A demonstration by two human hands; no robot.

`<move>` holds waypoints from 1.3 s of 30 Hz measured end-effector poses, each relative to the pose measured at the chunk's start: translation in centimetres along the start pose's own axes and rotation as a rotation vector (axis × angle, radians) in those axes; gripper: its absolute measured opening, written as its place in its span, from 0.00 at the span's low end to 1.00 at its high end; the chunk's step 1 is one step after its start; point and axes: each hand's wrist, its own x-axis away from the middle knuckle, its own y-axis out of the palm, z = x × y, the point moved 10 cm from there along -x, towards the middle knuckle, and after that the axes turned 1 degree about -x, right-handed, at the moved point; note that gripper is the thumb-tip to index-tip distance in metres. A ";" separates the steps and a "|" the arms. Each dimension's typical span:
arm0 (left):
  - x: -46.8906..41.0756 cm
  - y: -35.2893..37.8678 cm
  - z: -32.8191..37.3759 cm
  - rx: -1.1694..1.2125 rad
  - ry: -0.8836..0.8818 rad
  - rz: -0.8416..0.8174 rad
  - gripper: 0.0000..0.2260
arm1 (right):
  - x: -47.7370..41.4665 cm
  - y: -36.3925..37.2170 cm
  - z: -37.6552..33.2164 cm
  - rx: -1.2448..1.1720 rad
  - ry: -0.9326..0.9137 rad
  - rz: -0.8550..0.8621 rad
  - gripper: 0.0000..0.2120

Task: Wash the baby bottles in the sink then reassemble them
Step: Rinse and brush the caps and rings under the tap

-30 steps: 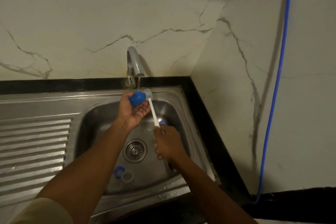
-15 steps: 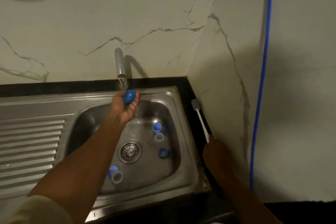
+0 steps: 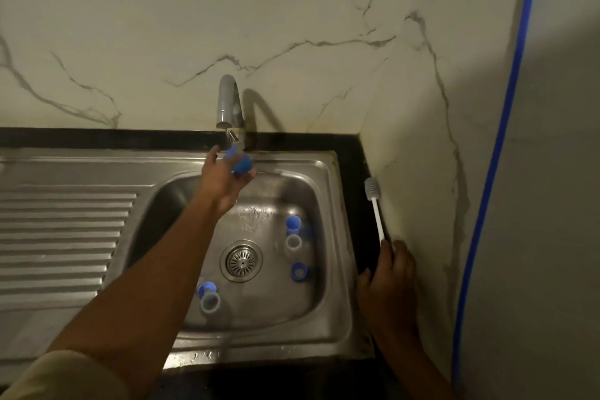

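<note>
Brush is off the cap now: a second ago the right hand (image 3: 389, 282) was scrubbing with it under the tap, and since then it has swung out to the right. The bottle brush (image 3: 376, 214) is over the black counter strip (image 3: 354, 191) between sink and side wall, its grey head (image 3: 371, 187) pointing away from the person and close to the marble. The right hand is seen from the back, fingers wrapped round the lower end of the white handle, thumb on the shaft. Whether the brush rests on the counter or is held just above it, cannot tell. The left hand (image 3: 227, 182) stays up at the back of the basin, just under the faucet (image 3: 229, 104) spout. Its fingers are curled round a blue dome cap (image 3: 241, 165), palm facing up and thumb sticking out to the left. Cap is blurred, and running water is not clear enough to call. Down in the steel sink (image 3: 328, 318), loose parts lie on the wet floor around the drain strainer (image 3: 241, 260). Right of it is a blue piece (image 3: 293, 225) touching a clear ring (image 3: 293, 242), with a blue collar ring (image 3: 298, 271) just nearer to the person. Left-front of the drain is another blue-and-clear part (image 3: 207, 297), partly hidden by the left forearm. The ribbed drainboard (image 3: 65, 237) runs off to the left. A blue hose (image 3: 496, 172) hangs down the right wall. A beige sleeve (image 3: 65, 377) shows at bottom left.
</note>
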 end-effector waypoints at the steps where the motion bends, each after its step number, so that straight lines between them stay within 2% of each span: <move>1: 0.1 -0.1 0.7 -0.347 0.148 -0.006 0.32 | -0.1 -0.7 -0.9 -0.016 -0.025 0.034 0.29; 2: 0.5 -0.1 1.4 -0.616 0.288 0.018 0.33 | -0.2 -1.3 -1.9 -0.025 -0.055 0.058 0.29; 3: 0.9 -0.4 2.0 -0.767 0.393 0.066 0.31 | -0.4 -1.7 -3.0 -0.039 -0.079 0.066 0.28; 5: 1.5 -1.4 2.8 -0.865 0.500 0.144 0.26 | -0.9 -1.9 -5.0 -0.117 -0.089 0.011 0.28; 7: 1.5 -1.3 2.2 -0.990 0.487 0.088 0.25 | -1.2 -1.2 -6.8 -0.194 -0.100 -0.083 0.27; 8: 1.5 -1.3 1.9 -1.013 0.480 0.069 0.25 | -1.3 -0.9 -7.6 -0.212 -0.116 -0.114 0.26; 11: 1.9 -1.9 2.4 -0.917 0.467 0.150 0.24 | -1.8 0.3 -9.6 -0.257 -0.132 -0.191 0.25; 13: 2.0 -0.4 1.9 -1.061 0.485 0.059 0.25 | -2.2 1.0 -10.5 -0.272 -0.129 -0.218 0.24; 14: 1.9 -0.4 1.8 -1.044 0.487 0.060 0.25 | -2.4 1.2 -11.0 -0.272 -0.131 -0.225 0.24; 16: 2.2 -0.7 2.7 -0.956 0.495 0.160 0.24 | -2.7 1.6 -11.6 -0.270 -0.139 -0.237 0.24; 18: 1.8 -0.2 2.8 -0.986 0.493 0.154 0.25 | -2.6 1.7 -12.0 -0.281 -0.156 -0.231 0.24; 21: 1.5 -1.7 3.2 -0.789 0.428 0.254 0.24 | -2.2 1.5 -12.1 -0.292 -0.176 -0.227 0.22; 24: 1.5 -1.9 3.1 -0.899 0.435 0.231 0.24 | -1.7 1.6 -12.0 -0.310 -0.174 -0.274 0.22; 26: 1.3 -3.0 2.4 -0.810 0.316 0.262 0.22 | -1.4 1.9 -12.1 -0.287 -0.179 -0.308 0.23; 28: 1.4 -3.1 0.6 -0.867 0.125 0.189 0.19 | -1.1 2.3 -12.4 -0.278 -0.175 -0.329 0.24; 30: 1.8 -3.5 -1.2 -0.801 -0.059 0.154 0.17 | -0.8 2.9 -13.2 -0.328 -0.180 -0.342 0.22; 33: 3.5 -4.3 -2.6 -0.670 -0.264 0.179 0.21 | -0.3 4.1 -14.9 -0.420 -0.181 -0.385 0.20; 36: 5.1 -4.6 -3.0 -0.773 -0.368 0.176 0.21 | -0.1 5.3 -17.1 -0.478 -0.169 -0.496 0.23; 39: 7.1 -3.5 -2.3 -0.863 -0.404 0.124 0.22 | -1.1 4.9 -20.9 -0.651 -0.175 -0.657 0.28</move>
